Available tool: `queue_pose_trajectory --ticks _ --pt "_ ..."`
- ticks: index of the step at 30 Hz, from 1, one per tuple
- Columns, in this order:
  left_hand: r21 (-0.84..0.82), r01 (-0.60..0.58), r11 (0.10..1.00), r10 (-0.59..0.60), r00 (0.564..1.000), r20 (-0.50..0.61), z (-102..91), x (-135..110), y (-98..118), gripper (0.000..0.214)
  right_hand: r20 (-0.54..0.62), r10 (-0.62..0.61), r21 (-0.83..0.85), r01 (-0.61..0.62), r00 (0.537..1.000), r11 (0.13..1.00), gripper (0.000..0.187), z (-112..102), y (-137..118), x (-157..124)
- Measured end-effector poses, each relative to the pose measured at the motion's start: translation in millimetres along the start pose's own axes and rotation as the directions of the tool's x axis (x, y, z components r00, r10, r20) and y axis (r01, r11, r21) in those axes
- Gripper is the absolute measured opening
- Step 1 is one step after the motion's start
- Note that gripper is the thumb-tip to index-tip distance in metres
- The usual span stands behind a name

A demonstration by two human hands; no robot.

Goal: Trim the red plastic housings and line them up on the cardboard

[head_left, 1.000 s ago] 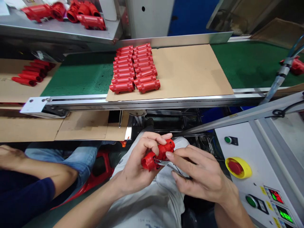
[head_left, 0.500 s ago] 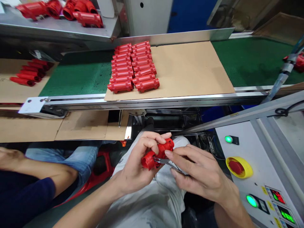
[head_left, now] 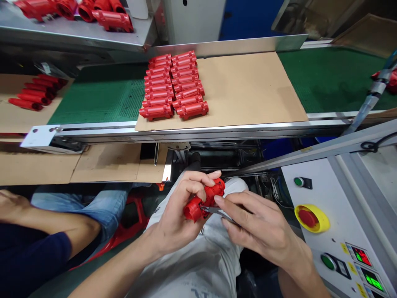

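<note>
We see a green conveyor belt (head_left: pixel 93 91) crossing the frame, with a cardboard sheet (head_left: pixel 248 87) lying on it. On the sheet sit two columns of ribbed red plastic tubes (head_left: pixel 173 87), roughly nine in each; the far ones crowd together, so we cannot count them exactly. More red parts (head_left: pixel 111 20) lie on a steel shelf (head_left: pixel 71 39) at the upper left, cut off by the frame's edge, and about six red tubes (head_left: pixel 31 94) lie at the far left. At lower right is a control panel (head_left: pixel 313 194) with one red stop button (head_left: pixel 307 218), two green buttons (head_left: pixel 328 262), and two lit displays (head_left: pixel 361 255). A co-worker's navy sleeve (head_left: pixel 31 256) fills the lower left. At bottom centre, the left hand (head_left: pixel 173 215) closes around a red plastic part (head_left: pixel 203 203), while the right hand (head_left: pixel 257 225) pinches small metal snips (head_left: pixel 218 212), their tips at the part and their handles hidden by the fingers.
</note>
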State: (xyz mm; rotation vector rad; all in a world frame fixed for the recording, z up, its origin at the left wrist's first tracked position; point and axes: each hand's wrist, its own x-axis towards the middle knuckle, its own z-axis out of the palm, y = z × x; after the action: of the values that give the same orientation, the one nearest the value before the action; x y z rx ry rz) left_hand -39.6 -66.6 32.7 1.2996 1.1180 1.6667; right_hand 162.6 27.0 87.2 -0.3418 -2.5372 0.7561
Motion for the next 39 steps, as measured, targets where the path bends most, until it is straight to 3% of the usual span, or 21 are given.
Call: queue_pose_trajectory --ticks 5,11,17,32,39 --pt "-0.018 0.019 1.0 -0.019 1.0 0.015 -0.5 0.9 -0.3 0.037 -0.006 -0.033 -0.056 0.033 0.999 0.998 0.057 3.4 3.4 -5.2" --pt "-0.086 0.071 0.994 -0.068 0.997 0.031 -2.1 -0.1 0.6 0.038 -0.133 0.047 0.173 -0.023 0.99 0.985 0.059 7.7 8.0 -10.7" --pt "-0.08 0.066 0.995 -0.064 0.998 0.027 -1.0 -0.3 0.9 0.038 -0.076 -0.039 0.014 0.04 0.996 0.999 0.063 3.8 5.2 -3.7" --pt "-0.034 0.047 0.998 -0.045 0.998 0.051 -3.5 1.1 5.2 0.037 0.014 -0.044 -0.042 0.044 0.999 0.998 0.06 2.4 5.4 -1.0" --pt "-0.023 0.121 0.992 -0.121 0.992 0.023 -3.3 -3.9 0.7 0.036 -0.009 -0.077 -0.209 0.073 0.997 0.975 0.075 13.9 10.0 -8.8"
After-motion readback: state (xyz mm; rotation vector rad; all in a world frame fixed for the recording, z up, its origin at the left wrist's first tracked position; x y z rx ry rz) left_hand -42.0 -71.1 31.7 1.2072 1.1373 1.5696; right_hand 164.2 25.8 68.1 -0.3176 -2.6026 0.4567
